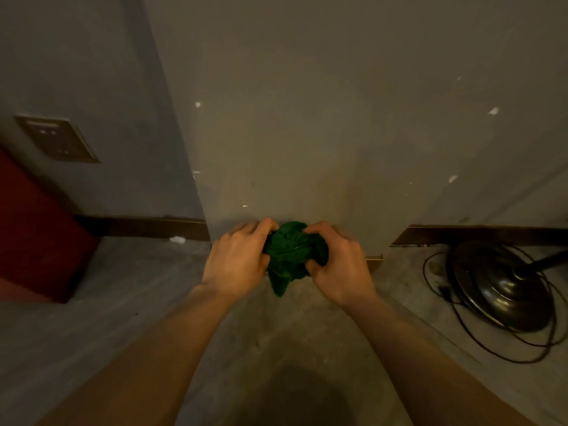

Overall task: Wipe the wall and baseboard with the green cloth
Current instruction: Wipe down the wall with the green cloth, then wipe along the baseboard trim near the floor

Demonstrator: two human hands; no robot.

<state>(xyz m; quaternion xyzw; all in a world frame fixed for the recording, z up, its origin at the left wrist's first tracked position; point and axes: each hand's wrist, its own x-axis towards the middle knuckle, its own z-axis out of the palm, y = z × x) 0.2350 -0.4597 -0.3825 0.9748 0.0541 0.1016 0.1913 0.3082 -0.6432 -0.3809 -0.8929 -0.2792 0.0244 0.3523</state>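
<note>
Both forearms extend forward, left hand (238, 259) and right hand (339, 265) bunching green cloth (292, 253).

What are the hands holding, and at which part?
Both hands, left and right, grip the bunched green cloth by its opposite sides.

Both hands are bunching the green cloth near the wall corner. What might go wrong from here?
1. The green cloth is wadded between the left hand and right hand; a small ball may wipe little.
2. The loose cord around the black round base lies below the right baseboard and could snag.
</note>
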